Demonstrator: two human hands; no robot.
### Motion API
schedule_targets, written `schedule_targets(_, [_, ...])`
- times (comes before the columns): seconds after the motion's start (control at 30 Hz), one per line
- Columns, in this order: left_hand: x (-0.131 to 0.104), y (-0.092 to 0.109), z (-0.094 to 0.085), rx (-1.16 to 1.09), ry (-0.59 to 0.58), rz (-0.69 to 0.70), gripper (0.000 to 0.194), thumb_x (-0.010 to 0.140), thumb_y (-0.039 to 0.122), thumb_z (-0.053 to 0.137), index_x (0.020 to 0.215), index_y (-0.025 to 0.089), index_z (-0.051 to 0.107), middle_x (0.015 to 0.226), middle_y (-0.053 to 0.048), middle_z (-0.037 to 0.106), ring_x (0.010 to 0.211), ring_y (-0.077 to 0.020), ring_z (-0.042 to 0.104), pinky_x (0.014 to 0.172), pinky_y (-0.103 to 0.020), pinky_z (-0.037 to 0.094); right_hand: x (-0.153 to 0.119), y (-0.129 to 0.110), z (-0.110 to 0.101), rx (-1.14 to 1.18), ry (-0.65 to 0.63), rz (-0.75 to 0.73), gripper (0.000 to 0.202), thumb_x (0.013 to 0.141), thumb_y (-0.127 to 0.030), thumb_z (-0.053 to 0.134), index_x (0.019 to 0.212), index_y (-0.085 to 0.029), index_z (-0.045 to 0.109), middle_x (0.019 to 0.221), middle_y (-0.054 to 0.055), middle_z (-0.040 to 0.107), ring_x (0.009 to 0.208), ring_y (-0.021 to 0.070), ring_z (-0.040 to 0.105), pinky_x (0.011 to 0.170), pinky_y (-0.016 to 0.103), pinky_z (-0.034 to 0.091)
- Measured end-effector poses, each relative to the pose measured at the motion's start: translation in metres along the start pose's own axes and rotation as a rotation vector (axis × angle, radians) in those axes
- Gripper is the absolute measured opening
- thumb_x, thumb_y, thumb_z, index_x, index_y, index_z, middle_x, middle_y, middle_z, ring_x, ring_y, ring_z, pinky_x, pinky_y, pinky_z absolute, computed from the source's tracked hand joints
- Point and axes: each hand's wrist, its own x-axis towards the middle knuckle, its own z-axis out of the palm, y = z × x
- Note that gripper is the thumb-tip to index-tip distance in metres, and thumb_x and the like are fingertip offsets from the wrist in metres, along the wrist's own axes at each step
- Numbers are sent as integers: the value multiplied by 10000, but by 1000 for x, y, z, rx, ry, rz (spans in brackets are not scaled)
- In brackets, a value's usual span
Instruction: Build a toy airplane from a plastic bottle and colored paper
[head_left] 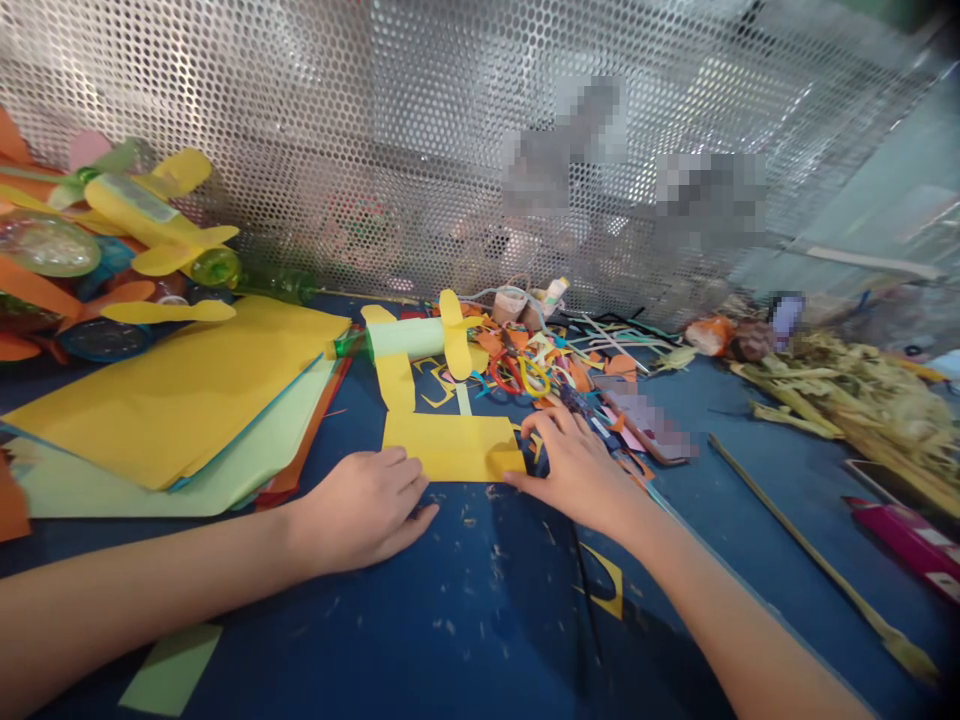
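Note:
A folded strip of yellow paper (457, 447) lies on the blue table before me. My left hand (367, 505) rests at its left end, fingers curled and pressed on the paper. At the right end, my right hand (581, 465) holds the paper's edge, with the thumb low and the fingers over the far side. Just beyond sits a toy plane (409, 338) made of a green bottle wrapped in pale green paper, with yellow paper wings and propeller. One yellow wing reaches down to the paper strip.
Coloured paper sheets (187, 390) are stacked at left, below several bottle planes (142, 215). Scissors (521, 373) lie among paper scraps (577, 370). A phone (649, 420), a thin stick (810, 550) and dried husks (847, 390) are at right. A perforated metal panel (300, 120) stands behind.

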Motion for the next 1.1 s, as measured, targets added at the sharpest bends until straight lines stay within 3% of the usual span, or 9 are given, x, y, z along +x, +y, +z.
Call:
schedule_targets(0.27, [0, 0, -10, 97, -39, -66, 450, 883, 364, 363, 601, 142, 634, 546, -61, 570, 513, -181, 545, 486, -310, 436, -1, 12, -7, -6, -147, 33, 363, 689, -498, 633, 899, -244, 479, 1031, 64, 489, 958, 262, 515, 760, 370, 427])
schedule_targets(0.5, [1, 11, -22, 275, -229, -201, 376, 835, 300, 432, 549, 147, 622, 498, -85, 574, 461, -206, 551, 410, -300, 395, -2, 9, -5, -6, -134, 8, 314, 718, -460, 626, 899, -241, 492, 981, 57, 502, 952, 263, 528, 751, 372, 430])
schedule_targets(0.63, [-7, 27, -18, 404, -208, -295, 369, 831, 276, 454, 528, 138, 613, 478, -97, 547, 473, -236, 553, 393, -319, 400, -2, 6, -7, -21, -124, 1, 316, 707, -435, 644, 907, -238, 499, 974, 57, 506, 947, 263, 527, 757, 372, 438])
schedule_targets(0.7, [-10, 35, -14, 376, -123, -253, 340, 865, 269, 427, 687, 102, 664, 621, -124, 619, 609, -254, 604, 490, -338, 467, -2, 5, -9, -28, -127, -5, 305, 710, -423, 645, 900, -235, 498, 966, 54, 504, 937, 256, 525, 763, 376, 439])
schedule_targets(0.77, [-11, 39, -10, 230, -37, -110, 371, 888, 333, 407, 1012, 69, 636, 969, -167, 654, 918, -281, 603, 731, -363, 499, -2, 6, -10, -31, -125, -12, 284, 718, -412, 639, 886, -233, 497, 958, 50, 502, 926, 251, 523, 762, 379, 441])
schedule_targets(0.87, [-9, 36, -5, -65, -130, -24, 620, 866, 489, 379, 1332, 79, 374, 1371, -155, 403, 1256, -281, 368, 983, -378, 372, -3, 4, -10, -24, -102, -30, 247, 719, -367, 644, 864, -230, 499, 940, 50, 503, 916, 252, 521, 754, 384, 446])
schedule_targets(0.97, [-7, 30, -1, -212, -285, -78, 690, 853, 522, 356, 1383, 88, 274, 1439, -148, 272, 1312, -275, 269, 1033, -395, 312, -5, -7, -8, 19, -15, -94, 206, 721, -241, 644, 884, -225, 518, 964, 58, 513, 954, 253, 504, 796, 391, 436])
schedule_targets(1.1, [-6, 29, 0, -267, -297, -102, 707, 843, 525, 370, 1379, 72, 281, 1438, -167, 258, 1314, -290, 257, 1048, -411, 289, -8, -34, 4, 197, 19, -301, 121, 823, -191, 553, 936, -227, 577, 972, 41, 562, 957, 202, 506, 845, 355, 416])
